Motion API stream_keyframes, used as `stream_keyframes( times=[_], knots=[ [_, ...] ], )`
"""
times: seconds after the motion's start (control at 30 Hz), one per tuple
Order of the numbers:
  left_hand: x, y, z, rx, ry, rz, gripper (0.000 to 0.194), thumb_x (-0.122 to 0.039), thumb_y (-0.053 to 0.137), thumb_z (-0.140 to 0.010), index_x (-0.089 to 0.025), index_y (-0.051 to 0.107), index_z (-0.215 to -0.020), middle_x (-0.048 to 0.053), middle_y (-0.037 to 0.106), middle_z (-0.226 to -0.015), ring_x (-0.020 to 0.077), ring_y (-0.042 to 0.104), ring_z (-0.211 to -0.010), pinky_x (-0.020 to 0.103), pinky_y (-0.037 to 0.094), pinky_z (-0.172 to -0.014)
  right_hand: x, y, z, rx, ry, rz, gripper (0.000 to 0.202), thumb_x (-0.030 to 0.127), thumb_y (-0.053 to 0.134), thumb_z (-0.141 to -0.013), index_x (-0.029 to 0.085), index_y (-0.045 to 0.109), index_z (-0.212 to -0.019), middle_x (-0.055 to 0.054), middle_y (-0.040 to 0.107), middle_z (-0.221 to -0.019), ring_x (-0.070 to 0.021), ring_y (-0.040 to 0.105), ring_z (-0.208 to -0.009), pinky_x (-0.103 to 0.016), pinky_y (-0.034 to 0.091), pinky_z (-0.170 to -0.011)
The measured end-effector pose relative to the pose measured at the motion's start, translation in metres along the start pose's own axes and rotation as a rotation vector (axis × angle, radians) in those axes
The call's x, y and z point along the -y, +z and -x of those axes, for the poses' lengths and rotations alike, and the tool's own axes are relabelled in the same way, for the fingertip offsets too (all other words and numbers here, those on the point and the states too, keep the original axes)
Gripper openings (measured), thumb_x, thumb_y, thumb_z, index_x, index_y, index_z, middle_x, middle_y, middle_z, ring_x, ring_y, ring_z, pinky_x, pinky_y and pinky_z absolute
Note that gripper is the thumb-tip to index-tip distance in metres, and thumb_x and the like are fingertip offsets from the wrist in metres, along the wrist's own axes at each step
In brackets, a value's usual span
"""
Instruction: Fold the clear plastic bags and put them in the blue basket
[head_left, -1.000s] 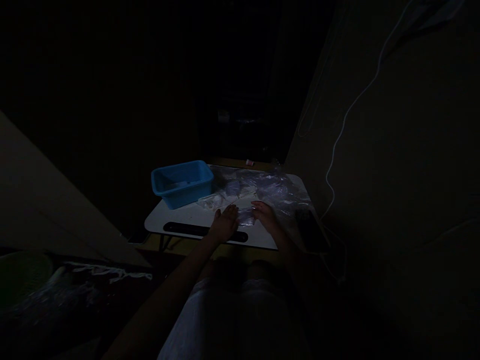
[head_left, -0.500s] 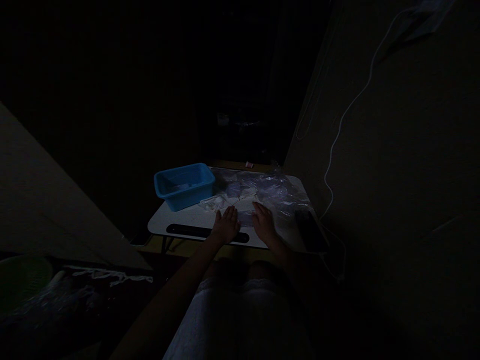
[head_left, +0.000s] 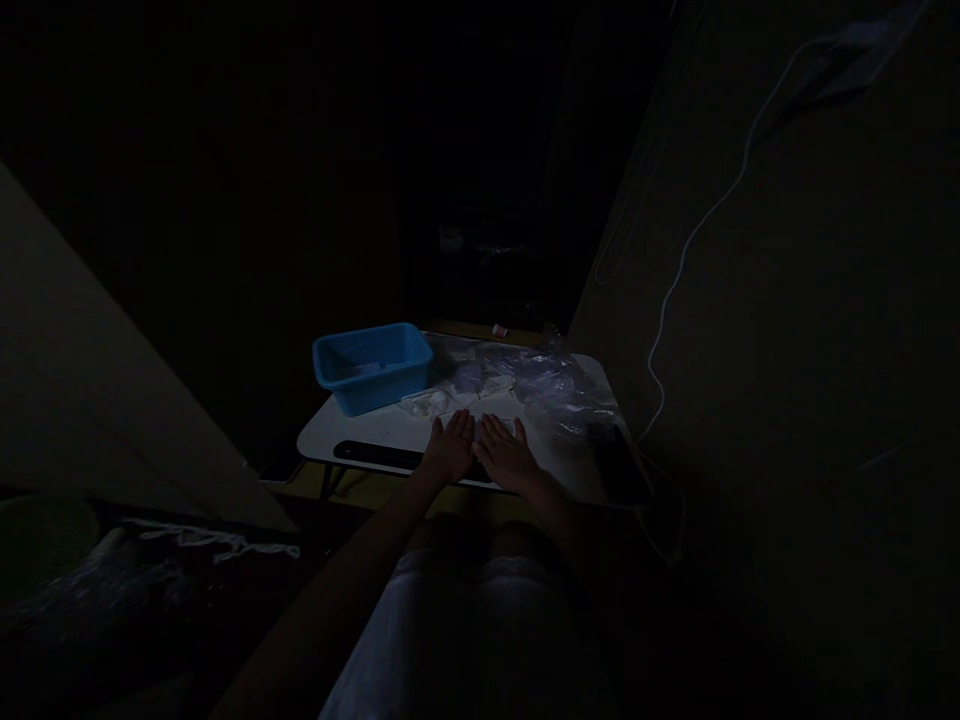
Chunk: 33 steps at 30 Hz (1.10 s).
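The scene is very dark. My left hand (head_left: 450, 448) lies flat on a small white table (head_left: 360, 436), fingers together and stretched forward. My right hand (head_left: 504, 455) lies flat right beside it, the two hands touching side by side. They seem to press on a small clear plastic bag, mostly hidden beneath them. Just beyond the fingertips lie more small clear bags (head_left: 431, 403). A heap of crumpled clear plastic (head_left: 551, 385) covers the table's far right part.
A blue plastic tub (head_left: 371, 365) stands at the table's far left corner. A dark phone-like slab (head_left: 615, 462) lies at the right edge. A white cable (head_left: 679, 280) hangs down the wall on the right. My lap in light cloth is below.
My right hand has slid left across the table until it lies against my left hand. The small bag that showed between the hands is now covered.
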<state>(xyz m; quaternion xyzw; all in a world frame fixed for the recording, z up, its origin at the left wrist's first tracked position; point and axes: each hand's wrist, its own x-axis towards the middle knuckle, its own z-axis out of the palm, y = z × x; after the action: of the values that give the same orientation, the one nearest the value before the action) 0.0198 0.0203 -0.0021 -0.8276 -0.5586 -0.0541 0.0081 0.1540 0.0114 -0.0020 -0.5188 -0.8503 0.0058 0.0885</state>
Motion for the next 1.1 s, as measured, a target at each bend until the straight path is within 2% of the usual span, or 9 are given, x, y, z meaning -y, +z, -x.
stream_keyframes(
  times=[0.27,0.53,0.73,0.87,0.97,1.1],
  knots=[
    [0.001,0.001,0.0,0.008,0.007,-0.007,0.052,-0.024,0.028,-0.083,-0.007,0.029,-0.131,0.018,0.022,-0.139,0.0273,0.018,-0.129,0.053,0.016,-0.099,0.0,0.002,0.0,0.001,0.03,-0.022,0.053,0.043,0.011,-0.089,0.019,0.029,-0.133,-0.007,0.026,-0.14,-0.0177,0.017,-0.13,-0.048,0.0,-0.103],
    [0.001,0.003,-0.002,-0.024,-0.011,0.006,0.051,-0.03,0.023,-0.087,-0.005,0.03,-0.131,0.018,0.023,-0.138,0.0266,0.02,-0.129,0.052,0.016,-0.099,-0.023,0.003,0.008,-0.02,0.151,0.005,0.055,0.043,0.014,-0.089,0.013,0.029,-0.132,-0.011,0.025,-0.14,-0.0199,0.018,-0.129,-0.053,-0.002,-0.101],
    [0.0,0.003,-0.001,-0.021,-0.01,-0.002,0.051,-0.03,0.023,-0.087,-0.005,0.03,-0.131,0.018,0.023,-0.139,0.0264,0.02,-0.129,0.052,0.016,-0.099,-0.026,0.0,0.014,-0.131,0.251,0.024,0.057,0.042,0.017,-0.088,0.006,0.029,-0.131,-0.015,0.026,-0.139,-0.023,0.016,-0.13,-0.051,0.0,-0.102],
    [0.0,0.0,-0.001,-0.004,-0.014,-0.048,0.052,-0.03,0.021,-0.087,-0.005,0.028,-0.131,0.017,0.022,-0.139,0.0255,0.019,-0.129,0.052,0.017,-0.099,-0.014,-0.002,0.012,-0.162,0.107,0.047,0.054,0.04,0.017,-0.089,0.01,0.029,-0.132,-0.011,0.024,-0.14,-0.0211,0.016,-0.13,-0.047,0.001,-0.103],
    [0.0,-0.002,0.0,0.031,-0.009,-0.078,0.051,-0.028,0.023,-0.086,-0.007,0.026,-0.132,0.015,0.021,-0.14,0.0245,0.017,-0.129,0.05,0.017,-0.1,-0.003,-0.001,0.005,-0.105,0.017,0.028,0.053,0.041,0.014,-0.089,0.013,0.029,-0.132,-0.009,0.025,-0.14,-0.0191,0.017,-0.13,-0.047,0.002,-0.103],
    [0.0,-0.002,0.0,0.065,-0.015,-0.09,0.052,-0.024,0.024,-0.084,-0.009,0.025,-0.133,0.013,0.019,-0.141,0.0233,0.015,-0.13,0.049,0.017,-0.101,0.005,0.001,-0.002,-0.026,-0.003,0.002,0.054,0.042,0.009,-0.089,0.015,0.028,-0.133,-0.007,0.029,-0.139,-0.0171,0.018,-0.129,-0.048,0.002,-0.103]
  ],
)
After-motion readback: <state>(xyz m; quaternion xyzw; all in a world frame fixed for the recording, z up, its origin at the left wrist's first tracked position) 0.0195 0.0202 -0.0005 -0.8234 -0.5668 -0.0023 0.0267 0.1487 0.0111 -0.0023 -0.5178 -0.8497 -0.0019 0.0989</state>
